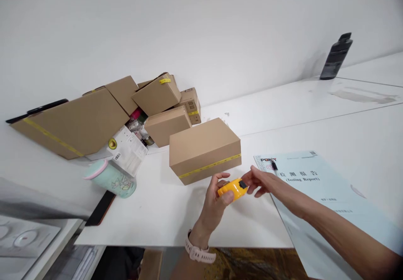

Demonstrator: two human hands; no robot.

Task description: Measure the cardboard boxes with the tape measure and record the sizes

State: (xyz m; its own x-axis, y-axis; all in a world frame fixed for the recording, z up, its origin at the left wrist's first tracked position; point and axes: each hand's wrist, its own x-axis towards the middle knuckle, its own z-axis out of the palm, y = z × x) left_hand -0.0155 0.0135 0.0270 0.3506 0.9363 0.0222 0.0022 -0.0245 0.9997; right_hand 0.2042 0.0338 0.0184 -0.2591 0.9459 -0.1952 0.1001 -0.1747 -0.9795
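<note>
My left hand (pixel 215 200), with a pale pink watch on its wrist, is closed around a yellow tape measure (pixel 233 190) with a black button. Its thumb presses on the near side of the case. At the button end, my right hand (pixel 261 181) has its fingers loosely bent and apart, close against the case. Whether those fingertips touch it I cannot tell. Just behind both hands, a cardboard box (pixel 204 145) with a yellow measuring-tape strip along its lower side stands on the white table (pixel 151 221). Beneath my right forearm lies a light blue testing report (pixel 317 192).
Several more cardboard boxes (pixel 168 124) are stacked at the back left. A mint tumbler (pixel 115 181) with a pink lid stands beside a white printed carton (pixel 127 150). On the report rests a black pen (pixel 275 166). At the far right, a dark bottle (pixel 335 57) stands near the wall.
</note>
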